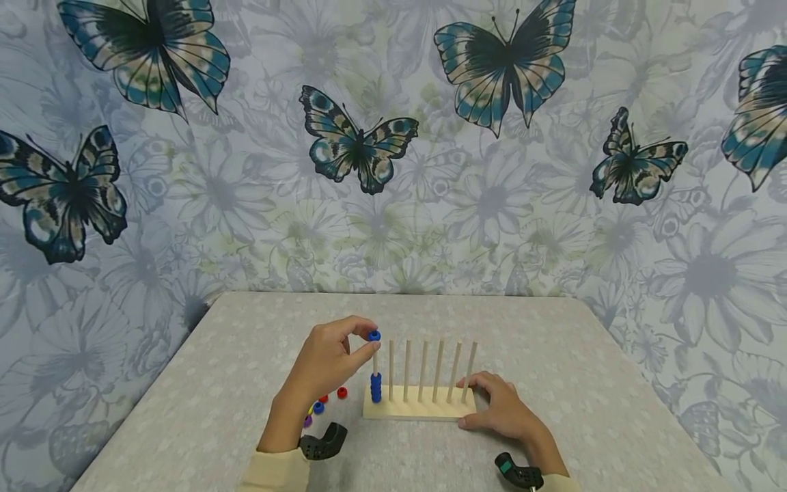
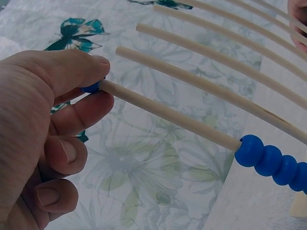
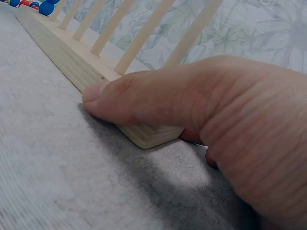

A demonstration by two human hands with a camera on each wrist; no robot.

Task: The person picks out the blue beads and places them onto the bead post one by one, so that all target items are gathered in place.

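Observation:
My left hand (image 1: 328, 359) pinches a blue bead (image 1: 374, 335) between thumb and forefinger at the top of the leftmost peg. In the left wrist view the held bead (image 2: 90, 88) is mostly covered by the fingers and meets the peg's tip. Lower on that peg sits a stack of several blue beads (image 1: 376, 388). The wooden peg stand (image 1: 418, 411) has a row of upright pegs; the others are bare. My right hand (image 1: 501, 410) grips the stand's right end, its thumb (image 3: 120, 100) along the front edge and fingers behind.
Loose beads lie left of the stand, among them a red bead (image 1: 342, 393), a blue bead (image 1: 318, 408) and a purple bead (image 1: 308, 421), partly behind the left wrist. The table (image 1: 522, 328) has a pale patterned cover and meets a butterfly-patterned wall (image 1: 393, 232).

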